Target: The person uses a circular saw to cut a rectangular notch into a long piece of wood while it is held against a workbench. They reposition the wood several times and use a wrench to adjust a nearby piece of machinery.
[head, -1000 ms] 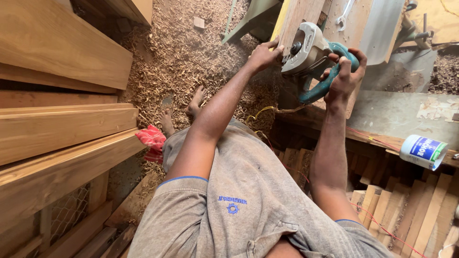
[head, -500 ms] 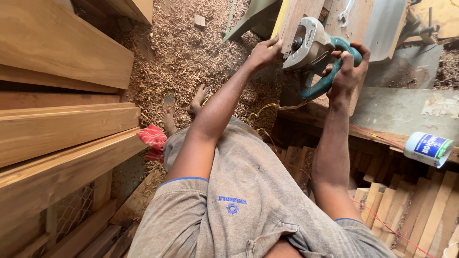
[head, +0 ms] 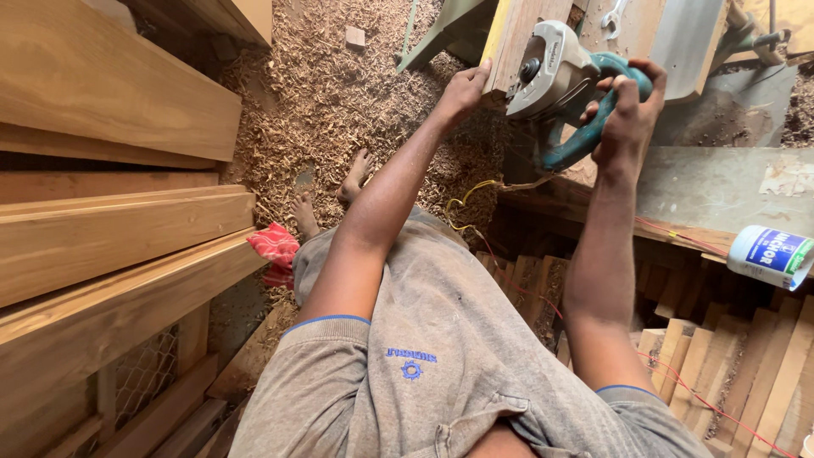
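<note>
**Power tool held against a board, both hands engaged**

While I watch through the head camera, I see the right hand (head: pixel 627 110) wrapped tight around the teal handle of a power tool (head: pixel 555 80), fingers curled shut over the grip. That tool has a grey-white housing and a round dark hub on its side, and it sits tilted against the lower end of a wooden board (head: pixel 517 34) that leans at the top of the view. Left of the tool, the left hand (head: pixel 465 85) presses on the edge of the same board, fingers folded down over the wood, thumb side toward the tool; the two hands are near each other with the tool between them.

Below the tool, a yellow cord (head: pixel 466 199) loops down past the workbench (head: pixel 729 187), whose grey surface runs to the right of the tool. Farther right and lower than the tool, a white tub with a blue label (head: pixel 767 254) lies on its side at the bench edge. Under the bench, short wood pieces (head: pixel 746 365) stand packed side by side.

Well to the left of the tool, long planks (head: pixel 110 229) are stacked in layers. Between them and the tool, wood shavings (head: pixel 339 110) cover the floor, where my two bare feet (head: pixel 331 195) stand beside a red cloth (head: pixel 275 246).
</note>
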